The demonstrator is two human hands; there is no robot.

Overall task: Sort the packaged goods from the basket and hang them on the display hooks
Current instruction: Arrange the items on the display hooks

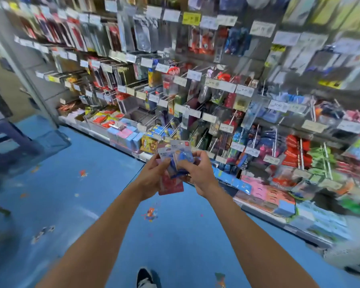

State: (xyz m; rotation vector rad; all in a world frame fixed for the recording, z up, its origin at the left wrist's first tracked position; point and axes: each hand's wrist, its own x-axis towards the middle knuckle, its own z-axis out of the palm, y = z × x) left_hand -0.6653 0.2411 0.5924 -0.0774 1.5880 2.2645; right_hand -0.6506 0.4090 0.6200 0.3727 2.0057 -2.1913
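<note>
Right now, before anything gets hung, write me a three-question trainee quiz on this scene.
1. True or false: the packets are held up off the floor.
2. The left grip and right grip hold packets: A) neither, B) one only, C) both.
3. Fill in: the floor is ___.
Key: 1 true; 2 C; 3 blue.

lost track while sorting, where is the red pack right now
In the head view the red pack is mid-frame, held in the left hand, just below the blue packs the right hand grips, above the blue floor.
</note>
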